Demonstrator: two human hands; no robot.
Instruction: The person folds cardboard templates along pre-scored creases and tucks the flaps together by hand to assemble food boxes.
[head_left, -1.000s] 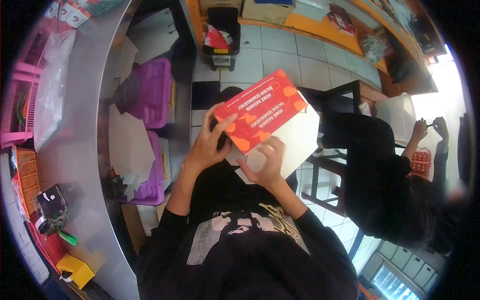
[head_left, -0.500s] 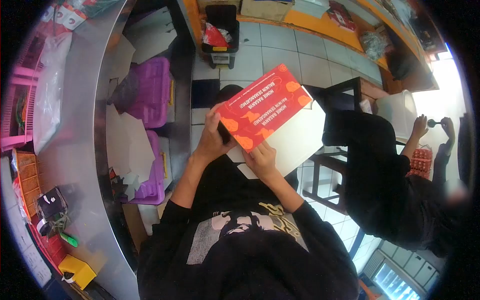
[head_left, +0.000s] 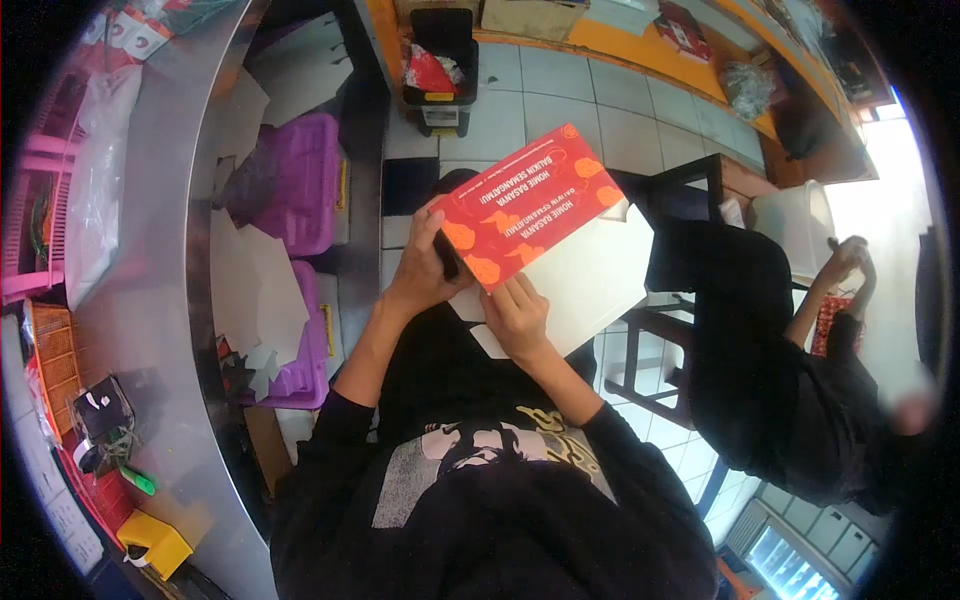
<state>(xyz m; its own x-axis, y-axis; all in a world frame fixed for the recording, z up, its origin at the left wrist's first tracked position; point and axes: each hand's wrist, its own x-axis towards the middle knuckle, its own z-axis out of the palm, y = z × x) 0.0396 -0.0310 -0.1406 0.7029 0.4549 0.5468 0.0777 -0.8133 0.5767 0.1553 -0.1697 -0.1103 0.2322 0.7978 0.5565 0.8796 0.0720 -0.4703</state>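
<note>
A partly folded cardboard box point(head_left: 535, 200) is held over my lap. Its red side, with orange shapes and white lettering, faces up and lies tilted, its right end farther away. A plain white panel point(head_left: 590, 275) of the box spreads out below and to the right. My left hand point(head_left: 425, 265) grips the box's left end, thumb on the red edge and the other fingers partly hidden. Curled at the lower edge of the red side is my right hand point(head_left: 518, 315), its fingertips partly out of sight behind the cardboard.
A steel counter point(head_left: 150, 300) runs along my left, with purple crates point(head_left: 305, 190) and white cardboard sheets point(head_left: 262, 290) beneath it. A black bin point(head_left: 440, 75) stands ahead. To my right sits another person point(head_left: 800, 400) in black, near a white bucket point(head_left: 795, 225).
The box has shifted slightly toward me and its red side has tipped a little. My right hand moved slightly left. The other person's hands came together and lower.
</note>
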